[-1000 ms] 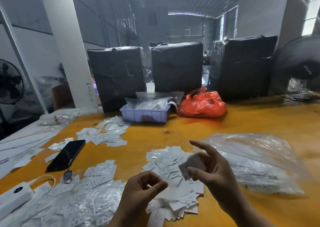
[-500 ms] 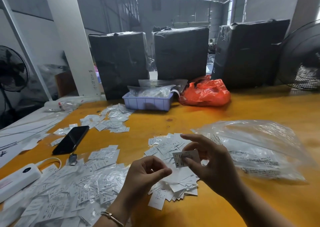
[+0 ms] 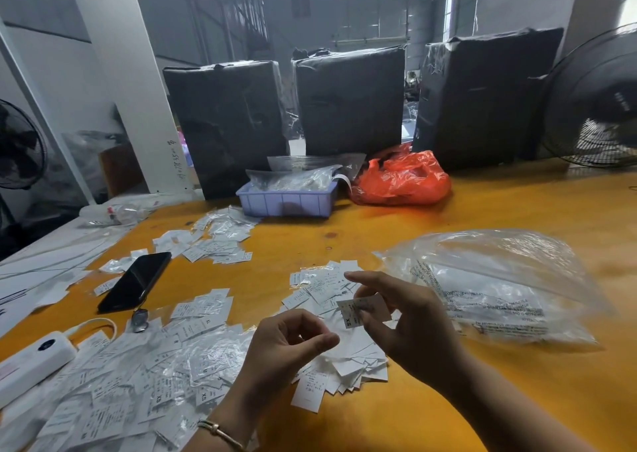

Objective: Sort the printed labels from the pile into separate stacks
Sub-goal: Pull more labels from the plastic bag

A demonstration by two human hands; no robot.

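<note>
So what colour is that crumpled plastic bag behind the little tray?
The crumpled plastic bag is bright orange-red, seen best in the head view, right of the lilac tray.

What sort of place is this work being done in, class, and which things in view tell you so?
Probably a warehouse or garment packing workshop: large black-wrapped bales stand behind the orange table, size labels lie heaped on it, and an industrial fan stands at the right.

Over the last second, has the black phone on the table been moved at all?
No. The black phone lies at the same slant beside the same scattered labels and white power bank; only the head camera shifted.
</note>
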